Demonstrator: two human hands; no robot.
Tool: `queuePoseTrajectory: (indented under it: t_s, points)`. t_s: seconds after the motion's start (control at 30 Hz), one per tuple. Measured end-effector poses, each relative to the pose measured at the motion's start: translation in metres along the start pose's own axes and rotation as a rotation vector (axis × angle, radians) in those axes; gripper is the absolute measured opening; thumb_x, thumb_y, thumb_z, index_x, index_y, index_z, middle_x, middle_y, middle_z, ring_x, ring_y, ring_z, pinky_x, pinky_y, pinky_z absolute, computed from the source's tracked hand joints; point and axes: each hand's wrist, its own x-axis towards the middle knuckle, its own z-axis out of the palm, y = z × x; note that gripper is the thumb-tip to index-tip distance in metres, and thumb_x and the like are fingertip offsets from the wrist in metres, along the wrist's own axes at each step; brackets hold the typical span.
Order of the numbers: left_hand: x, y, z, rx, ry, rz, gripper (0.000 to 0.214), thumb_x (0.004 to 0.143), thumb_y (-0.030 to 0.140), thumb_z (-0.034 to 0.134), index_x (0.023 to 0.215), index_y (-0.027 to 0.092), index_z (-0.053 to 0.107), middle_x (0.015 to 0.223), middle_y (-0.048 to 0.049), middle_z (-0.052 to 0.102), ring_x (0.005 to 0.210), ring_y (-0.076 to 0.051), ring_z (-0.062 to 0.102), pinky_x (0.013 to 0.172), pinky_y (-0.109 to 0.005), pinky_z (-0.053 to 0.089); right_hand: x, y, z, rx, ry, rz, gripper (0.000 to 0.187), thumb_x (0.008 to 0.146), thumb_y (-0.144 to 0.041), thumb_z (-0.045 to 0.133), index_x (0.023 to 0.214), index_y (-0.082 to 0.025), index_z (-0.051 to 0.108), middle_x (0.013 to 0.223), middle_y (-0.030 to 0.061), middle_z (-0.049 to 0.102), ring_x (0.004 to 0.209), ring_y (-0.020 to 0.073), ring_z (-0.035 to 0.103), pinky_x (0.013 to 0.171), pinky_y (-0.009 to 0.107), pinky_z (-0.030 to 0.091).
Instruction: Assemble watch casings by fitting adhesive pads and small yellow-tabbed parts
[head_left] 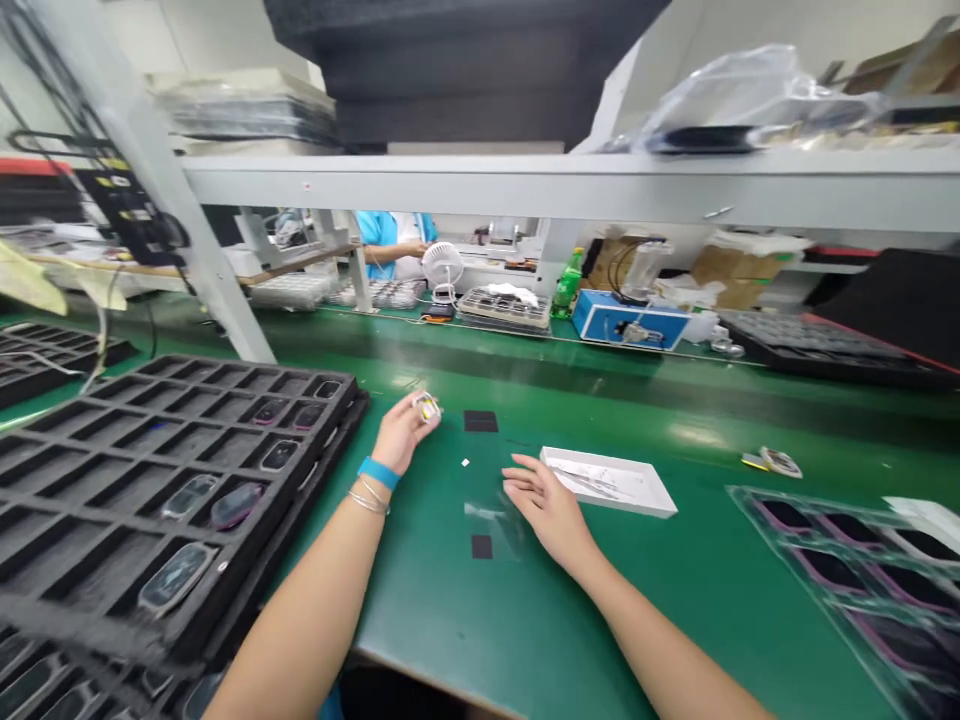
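My left hand (pixel 397 435) pinches a small round-edged part (pixel 428 408) with a clear or silvery rim and a yellow and white patch. It is too small to name surely. My right hand (pixel 551 515) is open, fingers loosely stretched and holding nothing, just left of a shallow white box (pixel 660 498). Tweezers (pixel 589 482) and tiny bits lie in that box. Between the hands are a black rectangular pad (pixel 480 421), a tiny white piece (pixel 465 462), and a clear film (pixel 484 512) with a smaller black square (pixel 481 547) by it.
Stacked black foam trays (pixel 300 465) at left hold several watch-like cases. A clear tray (pixel 825 525) of dark-faced pieces lies at right. A small oval part (pixel 781 462) sits farther back. A shelf beam (pixel 480 185) crosses above; a person in blue (pixel 381 240) sits beyond, behind a fan (pixel 443 265).
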Motion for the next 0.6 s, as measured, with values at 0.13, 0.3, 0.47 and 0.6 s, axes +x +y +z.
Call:
queuePoseTrajectory:
  t_s: [0.13, 0.3, 0.47, 0.6]
  points:
    - [-0.007, 0.028, -0.032, 0.115, 0.202, 0.213, 0.045, 0.079, 0.026, 0.057, 0.123, 0.02, 0.051, 0.111, -0.0071, 0.06, 0.098, -0.016, 0.06, 0.092, -0.037, 0.047, -0.002, -0.003, 0.001, -0.096, 0.021, -0.049, 0.039, 0.078, -0.039, 0.055, 0.111, -0.02, 0.05, 0.098, 0.0102, 0.066, 0.087, 0.0208, 0.065, 0.082, 0.039, 0.052]
    - [-0.079, 0.072, -0.055, 0.475, 0.314, 0.432, 0.056, 0.058, 0.024, 0.077, 0.113, 0.025, 0.061, 0.104, -0.004, 0.06, 0.102, -0.024, 0.055, 0.097, -0.042, 0.041, -0.002, -0.003, -0.001, -0.149, 0.032, -0.098, 0.034, 0.079, -0.039, 0.052, 0.107, -0.019, 0.052, 0.087, 0.0072, 0.067, 0.079, 0.0192, 0.065, 0.077, 0.036, 0.051]
    - [-0.129, 0.113, -0.089, 1.461, 0.481, 0.703, 0.042, 0.076, 0.032, 0.061, 0.117, 0.026, 0.055, 0.105, -0.007, 0.062, 0.099, -0.026, 0.058, 0.089, -0.042, 0.043, -0.004, -0.004, 0.0, -0.197, 0.007, -0.108, 0.032, 0.079, -0.037, 0.05, 0.106, -0.019, 0.054, 0.082, 0.005, 0.066, 0.075, 0.018, 0.063, 0.074, 0.033, 0.05]
    - [-0.106, 0.135, -0.132, 1.75, 0.543, 0.409, 0.04, 0.078, 0.037, 0.056, 0.116, 0.024, 0.054, 0.108, -0.0092, 0.063, 0.104, -0.03, 0.057, 0.087, -0.046, 0.042, -0.007, -0.005, 0.002, -0.224, -0.021, -0.102, 0.03, 0.08, -0.036, 0.049, 0.104, -0.02, 0.054, 0.079, 0.0038, 0.066, 0.073, 0.0181, 0.063, 0.073, 0.033, 0.049]
